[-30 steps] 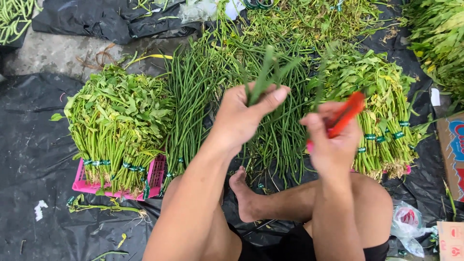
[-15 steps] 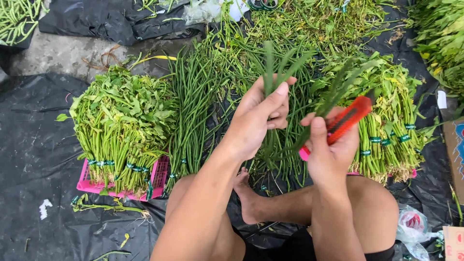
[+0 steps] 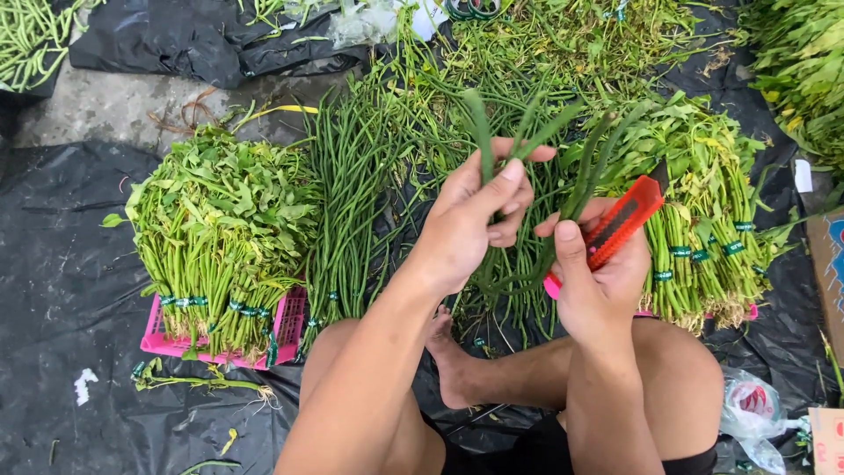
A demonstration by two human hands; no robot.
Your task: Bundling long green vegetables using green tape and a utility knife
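No sleeves here, both forearms are bare right down to the left hand (image 3: pixel 470 220) and right hand (image 3: pixel 598 281). Legs and the one foot (image 3: pixel 453 365) in view are bare too. Only clothing showing is black shorts (image 3: pixel 536 444).

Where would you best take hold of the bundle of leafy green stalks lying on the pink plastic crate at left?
Grip the bundle of leafy green stalks low on its bare stems, just above the green ties, coming from the near side. The stems there are bound tight and point toward the person, while the leafy tops spread loose. The pink plastic crate holds that end up, probably leaving finger room.
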